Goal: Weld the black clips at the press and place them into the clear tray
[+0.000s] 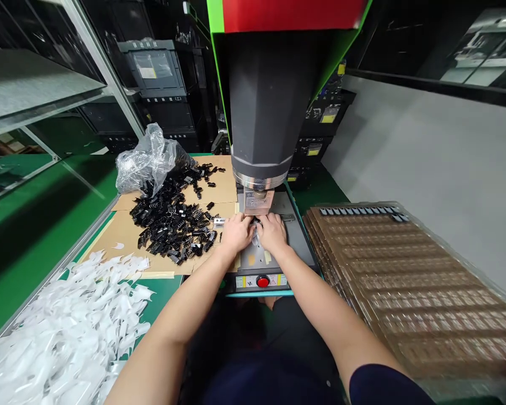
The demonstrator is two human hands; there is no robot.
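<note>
My left hand (237, 232) and my right hand (272, 232) meet beneath the press head (259, 201) of a bench machine. Both sets of fingers are closed in at a small black part (256, 219), mostly hidden by the fingertips. It sits at a metal fixture bar (287, 217) that runs crosswise on the machine's grey base (295, 247). Between my hands, just below the fingertips, shows a small clear or whitish piece (255, 239). The press head's block is right above my fingers; whether it touches the part cannot be seen.
Left lie a heap of black plastic parts (172, 225) on cardboard (118, 236), a clear plastic bag (145, 160) and a pile of white film pieces (67, 326). A red button (262, 281) is on the machine's front. Stacked brown trays (405, 264) stand right, several dark parts in the top one.
</note>
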